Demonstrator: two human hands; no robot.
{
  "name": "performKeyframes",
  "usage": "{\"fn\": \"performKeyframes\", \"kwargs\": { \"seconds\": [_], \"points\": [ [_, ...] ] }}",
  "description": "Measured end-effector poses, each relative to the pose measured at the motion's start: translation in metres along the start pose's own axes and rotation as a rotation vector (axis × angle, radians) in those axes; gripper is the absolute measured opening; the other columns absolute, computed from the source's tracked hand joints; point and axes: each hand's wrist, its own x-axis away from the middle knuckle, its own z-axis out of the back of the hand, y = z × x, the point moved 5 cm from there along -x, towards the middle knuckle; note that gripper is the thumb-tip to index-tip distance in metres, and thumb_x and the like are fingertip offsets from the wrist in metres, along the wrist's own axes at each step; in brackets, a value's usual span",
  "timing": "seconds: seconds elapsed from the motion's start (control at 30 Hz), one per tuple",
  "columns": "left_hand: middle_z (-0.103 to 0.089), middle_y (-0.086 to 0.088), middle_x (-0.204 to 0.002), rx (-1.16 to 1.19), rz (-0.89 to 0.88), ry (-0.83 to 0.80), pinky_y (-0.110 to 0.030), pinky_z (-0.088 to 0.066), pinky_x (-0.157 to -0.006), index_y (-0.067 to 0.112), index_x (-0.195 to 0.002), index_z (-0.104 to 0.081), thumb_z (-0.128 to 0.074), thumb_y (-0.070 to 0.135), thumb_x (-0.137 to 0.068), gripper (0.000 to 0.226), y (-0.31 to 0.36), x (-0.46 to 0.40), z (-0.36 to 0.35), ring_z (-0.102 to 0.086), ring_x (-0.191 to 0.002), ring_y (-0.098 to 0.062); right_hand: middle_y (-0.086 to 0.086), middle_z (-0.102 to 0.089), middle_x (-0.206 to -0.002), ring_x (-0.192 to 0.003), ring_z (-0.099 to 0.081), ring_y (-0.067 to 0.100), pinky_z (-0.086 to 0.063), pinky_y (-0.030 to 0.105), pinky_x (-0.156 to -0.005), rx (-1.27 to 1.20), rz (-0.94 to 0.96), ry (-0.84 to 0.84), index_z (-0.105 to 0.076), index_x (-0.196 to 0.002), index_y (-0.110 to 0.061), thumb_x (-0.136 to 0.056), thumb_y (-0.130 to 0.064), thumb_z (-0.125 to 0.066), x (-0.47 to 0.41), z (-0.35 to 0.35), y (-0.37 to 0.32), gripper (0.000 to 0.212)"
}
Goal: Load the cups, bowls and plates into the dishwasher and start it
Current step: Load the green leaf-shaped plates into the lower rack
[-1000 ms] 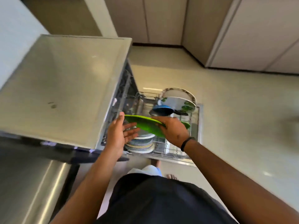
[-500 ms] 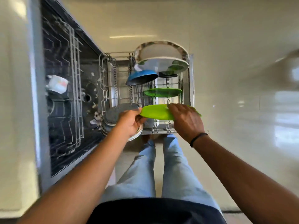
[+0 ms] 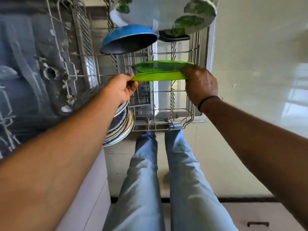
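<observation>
Green plate point(image 3: 158, 76) sits on its edge between my two hands, over the wire rack point(image 3: 186, 120) of the dishwasher. My left hand point(image 3: 120, 90) pinches its left rim. My right hand point(image 3: 200, 83) curls round its right rim. Another green plate point(image 3: 161, 65) stands just behind it. A blue bowl point(image 3: 128, 39) leans farther back.

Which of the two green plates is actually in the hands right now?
The nearer, lower green plate: the left hand and right hand grip its ends. The other green plate already stands in the rack just behind it.
</observation>
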Motion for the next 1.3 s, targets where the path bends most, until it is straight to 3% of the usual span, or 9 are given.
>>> {"fn": "performKeyframes", "kwargs": {
  "seconds": [0.13, 0.37, 0.5, 0.67, 0.8, 1.1, 1.3],
  "points": [
    [-0.067, -0.012, -0.08, -0.003, -0.005, 0.016, -0.015, -0.049, -0.047, 0.002, -0.1, -0.058, -0.057, 0.01, -0.1, 0.008, 0.006, -0.012, -0.002, -0.065, -0.06, -0.012, 0.008, -0.067, -0.113, -0.096, -0.063, 0.038, -0.05, 0.039, -0.07, -0.019, -0.008, 0.008, -0.067, -0.118, -0.022, -0.087, 0.005, -0.048, -0.011, -0.015, 0.004, 0.045],
    [-0.064, -0.01, -0.078, 0.075, -0.032, 0.068, -0.014, -0.047, -0.043, 0.003, -0.092, -0.057, -0.053, 0.008, -0.102, 0.013, 0.021, -0.013, -0.022, -0.063, -0.045, -0.01, 0.01, -0.065, -0.102, -0.085, -0.061, 0.037, -0.05, 0.039, -0.065, -0.071, -0.049, 0.023, -0.067, -0.115, -0.018, -0.088, 0.005, -0.047, -0.031, -0.011, 0.009, 0.041],
    [-0.063, -0.011, -0.076, 0.079, -0.051, 0.1, -0.015, -0.047, -0.044, 0.003, -0.089, -0.057, -0.052, 0.008, -0.102, 0.015, 0.023, -0.012, -0.024, -0.062, -0.044, -0.01, 0.01, -0.065, -0.103, -0.089, -0.06, 0.036, -0.04, 0.034, -0.063, -0.099, -0.056, 0.058, -0.069, -0.112, -0.017, -0.089, 0.005, -0.047, -0.034, -0.01, 0.007, 0.039],
    [-0.063, -0.011, -0.077, 0.05, -0.023, 0.123, -0.015, -0.049, -0.044, 0.003, -0.091, -0.057, -0.053, 0.008, -0.102, 0.013, 0.014, -0.016, -0.019, -0.063, -0.043, -0.011, 0.01, -0.064, -0.103, -0.089, -0.06, 0.037, -0.048, 0.038, -0.067, -0.081, -0.064, -0.026, -0.068, -0.112, -0.016, -0.09, 0.004, -0.046, -0.036, -0.021, 0.007, 0.037],
    [-0.067, -0.009, -0.065, 0.06, -0.009, 0.13, -0.017, -0.051, -0.045, 0.002, -0.093, -0.058, -0.054, 0.012, -0.102, 0.014, 0.006, -0.017, -0.019, -0.064, -0.044, -0.012, 0.011, -0.063, -0.11, -0.096, -0.06, 0.034, -0.049, 0.039, -0.073, -0.065, -0.082, -0.06, -0.065, -0.12, -0.016, -0.092, 0.001, -0.049, -0.037, -0.025, 0.005, 0.036],
    [-0.066, -0.011, -0.076, 0.069, -0.033, 0.102, -0.021, -0.052, -0.045, 0.0, -0.112, -0.059, -0.059, 0.009, -0.099, 0.015, 0.005, -0.018, -0.024, -0.067, -0.05, -0.015, 0.01, -0.059, -0.114, -0.112, -0.052, 0.031, -0.048, 0.039, -0.069, -0.018, -0.113, -0.055, -0.064, -0.121, -0.015, -0.091, -0.001, -0.054, -0.036, -0.025, -0.002, 0.035],
    [-0.065, -0.006, -0.067, -0.034, -0.082, 0.097, -0.027, -0.06, -0.054, 0.005, -0.093, -0.059, -0.058, 0.013, -0.1, 0.011, 0.001, -0.014, -0.025, -0.065, -0.048, -0.012, 0.012, -0.057, -0.115, -0.111, -0.053, 0.033, -0.054, 0.043, -0.072, -0.037, -0.094, -0.044, -0.065, -0.118, -0.012, -0.092, -0.005, -0.054, -0.029, -0.025, -0.019, 0.029]
  ]
}}
